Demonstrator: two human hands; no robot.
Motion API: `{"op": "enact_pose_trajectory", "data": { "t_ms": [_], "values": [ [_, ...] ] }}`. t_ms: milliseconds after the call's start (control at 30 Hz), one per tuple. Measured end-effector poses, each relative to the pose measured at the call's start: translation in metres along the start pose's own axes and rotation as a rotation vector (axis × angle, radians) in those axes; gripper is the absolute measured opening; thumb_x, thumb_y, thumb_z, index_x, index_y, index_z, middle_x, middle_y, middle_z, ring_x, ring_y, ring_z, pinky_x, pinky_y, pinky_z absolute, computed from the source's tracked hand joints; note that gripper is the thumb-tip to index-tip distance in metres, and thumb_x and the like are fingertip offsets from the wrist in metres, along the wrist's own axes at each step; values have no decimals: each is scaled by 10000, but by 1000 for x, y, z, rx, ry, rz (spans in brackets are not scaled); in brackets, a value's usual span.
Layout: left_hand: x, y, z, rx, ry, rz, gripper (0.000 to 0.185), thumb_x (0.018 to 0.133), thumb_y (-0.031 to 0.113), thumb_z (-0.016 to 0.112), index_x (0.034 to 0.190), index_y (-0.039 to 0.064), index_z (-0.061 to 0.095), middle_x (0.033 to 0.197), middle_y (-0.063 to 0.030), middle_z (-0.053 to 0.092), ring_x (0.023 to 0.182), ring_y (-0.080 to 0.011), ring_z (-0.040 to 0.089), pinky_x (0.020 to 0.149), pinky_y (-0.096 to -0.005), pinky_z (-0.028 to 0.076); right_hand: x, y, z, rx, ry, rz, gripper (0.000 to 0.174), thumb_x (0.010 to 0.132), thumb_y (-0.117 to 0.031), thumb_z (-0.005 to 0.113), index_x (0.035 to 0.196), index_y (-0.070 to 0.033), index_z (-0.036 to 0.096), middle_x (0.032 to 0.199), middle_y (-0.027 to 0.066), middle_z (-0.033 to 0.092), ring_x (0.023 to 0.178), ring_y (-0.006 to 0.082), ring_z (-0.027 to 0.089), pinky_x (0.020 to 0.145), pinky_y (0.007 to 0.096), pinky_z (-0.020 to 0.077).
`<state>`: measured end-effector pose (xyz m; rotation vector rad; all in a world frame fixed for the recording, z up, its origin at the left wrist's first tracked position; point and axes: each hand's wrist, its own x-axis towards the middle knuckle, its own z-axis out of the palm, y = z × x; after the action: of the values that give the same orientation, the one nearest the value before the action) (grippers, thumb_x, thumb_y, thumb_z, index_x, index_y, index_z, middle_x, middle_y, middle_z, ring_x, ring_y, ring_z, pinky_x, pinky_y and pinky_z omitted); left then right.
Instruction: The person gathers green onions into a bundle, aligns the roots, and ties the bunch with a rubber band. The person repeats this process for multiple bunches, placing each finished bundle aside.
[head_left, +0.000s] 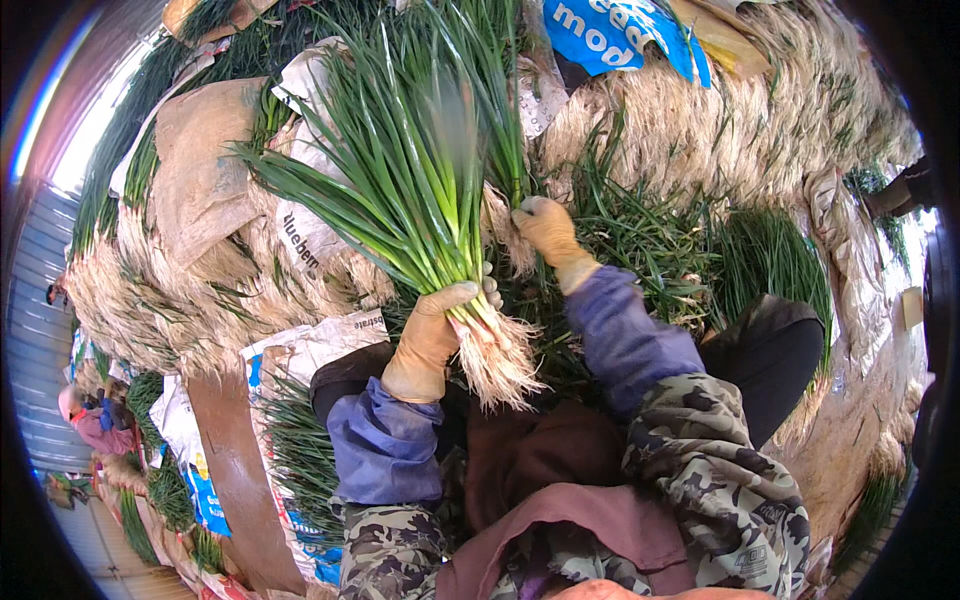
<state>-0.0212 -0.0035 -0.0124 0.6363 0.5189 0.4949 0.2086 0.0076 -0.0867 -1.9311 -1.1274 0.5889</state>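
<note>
My left hand (431, 337), in a tan work glove, grips a thick bunch of scallions (420, 202) just above the pale bulbs. The leaves fan up and away from me, and the stringy white roots (499, 360) hang over my lap. To the right, my right hand (551, 232), also gloved, pinches the lower stems of some more scallions (511, 157), whose roots (504, 225) dangle beside the fingers. Part of these stems lies behind the large bunch, so how many it holds cannot be told.
Dense rows of rooted scallions (712, 120) lie ahead and to the left (150, 307). Loose trimmed leaves (645, 240) cover the ground by my right hand. Printed plastic sacks (315, 345) and a brown sack sheet (206, 172) lie among them. Another person (97, 424) sits at far left.
</note>
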Motion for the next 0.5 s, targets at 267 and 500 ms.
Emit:
{"op": "enact_pose_trajectory", "data": {
  "t_ms": [267,500],
  "values": [
    [2,-1,-1,-1,-28,49,449,752,94,638,1169,-41,544,964,-144,630,898,-280,625,855,-411,513,-8,30,-68,1214,-343,25,232,920,-158,551,1110,-29,584,907,58,629,797,158,610,738,304,515],
    [9,-8,4,3,-10,54,411,752,107,639,1129,-41,565,957,-155,649,869,-278,642,822,-398,525,-7,19,-62,1374,-597,195,207,921,-189,536,1024,-33,625,930,70,654,835,197,620,805,378,501]
  ]
}}
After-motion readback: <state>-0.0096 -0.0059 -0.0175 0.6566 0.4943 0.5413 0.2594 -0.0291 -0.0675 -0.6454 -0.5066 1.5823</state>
